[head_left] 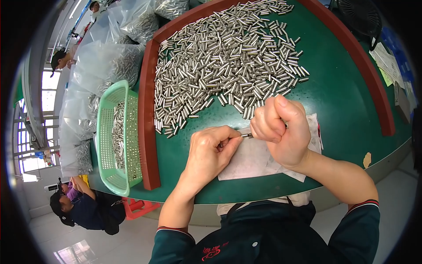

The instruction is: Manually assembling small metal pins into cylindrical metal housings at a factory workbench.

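Observation:
My left hand [209,152] is closed in a pinch, its thumb and forefinger on the near end of a small metal pin [247,136] that shows between my two hands. My right hand [281,127] makes a fist with the thumb on top, right against the other end of that pin; what lies inside the fist is hidden. Under both hands a whitish cloth [250,165] is spread on the green tabletop [336,92]. Just beyond them lies a broad heap of short, shiny metal pins [228,57].
A red-brown raised border [149,132] fences the heap, with another stretch [369,70] at right. Left of it stands a light green plastic basket [105,149] holding pins. Clear bags of pins [110,61] line the far left. A black fan [360,17] and papers [387,61] sit far right.

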`<state>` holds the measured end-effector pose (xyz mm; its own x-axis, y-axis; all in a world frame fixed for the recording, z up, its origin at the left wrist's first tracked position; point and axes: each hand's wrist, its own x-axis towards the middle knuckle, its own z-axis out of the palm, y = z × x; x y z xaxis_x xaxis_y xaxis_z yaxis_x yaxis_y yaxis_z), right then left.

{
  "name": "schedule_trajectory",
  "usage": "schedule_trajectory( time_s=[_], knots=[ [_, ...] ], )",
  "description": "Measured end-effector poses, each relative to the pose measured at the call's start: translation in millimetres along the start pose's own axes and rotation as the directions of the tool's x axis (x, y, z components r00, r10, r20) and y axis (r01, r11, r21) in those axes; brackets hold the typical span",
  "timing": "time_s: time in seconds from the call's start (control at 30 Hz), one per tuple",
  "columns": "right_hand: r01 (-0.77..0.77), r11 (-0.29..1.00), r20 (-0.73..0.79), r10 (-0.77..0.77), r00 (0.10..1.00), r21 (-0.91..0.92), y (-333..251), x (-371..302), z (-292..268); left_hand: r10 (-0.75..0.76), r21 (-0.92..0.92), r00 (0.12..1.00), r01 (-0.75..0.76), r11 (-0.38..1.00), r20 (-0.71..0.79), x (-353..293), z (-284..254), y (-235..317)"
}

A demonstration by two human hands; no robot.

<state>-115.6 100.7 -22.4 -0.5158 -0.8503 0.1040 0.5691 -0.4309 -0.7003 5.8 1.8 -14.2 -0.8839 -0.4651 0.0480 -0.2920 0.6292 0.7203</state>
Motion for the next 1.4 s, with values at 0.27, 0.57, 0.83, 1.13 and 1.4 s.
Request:
schedule_trajectory(
  time_s=[0.27, 0.57, 0.83, 1.13, 1.4],
  knots=[
    [0.009, 1.0, 0.001, -0.009, 1.0, -0.005, -3.3, -1.1, 2.0, 0.015, 0.025, 1.0, -0.015, 1.0, 0.009, 0.1, -0.1, 0.3],
    [0.02, 1.0, 0.0, -0.02, 1.0, -0.011, -1.5, -2.4, 3.6, 0.017, 0.023, 1.0, -0.017, 1.0, 0.011, 0.1, 0.3, 0.8],
    [0.028, 0.997, 0.002, -0.028, 1.0, -0.068, -0.4, -1.8, 5.7, 0.069, 0.048, 0.998, -0.07, 0.996, 0.014, -0.6, 1.6, 2.1],
    [0.022, 0.994, -0.01, -0.023, 1.0, -0.105, 0.7, 1.0, 12.5, 0.081, 0.07, 0.997, -0.082, 0.994, 0.016, 1.0, 3.9, 3.8],
    [0.028, 0.999, 0.038, -0.027, 0.999, -0.029, 2.9, -4.8, 7.9, -0.123, -0.198, 0.992, 0.116, 0.973, -0.025, -1.9, -7.5, -0.5]
  ],
)
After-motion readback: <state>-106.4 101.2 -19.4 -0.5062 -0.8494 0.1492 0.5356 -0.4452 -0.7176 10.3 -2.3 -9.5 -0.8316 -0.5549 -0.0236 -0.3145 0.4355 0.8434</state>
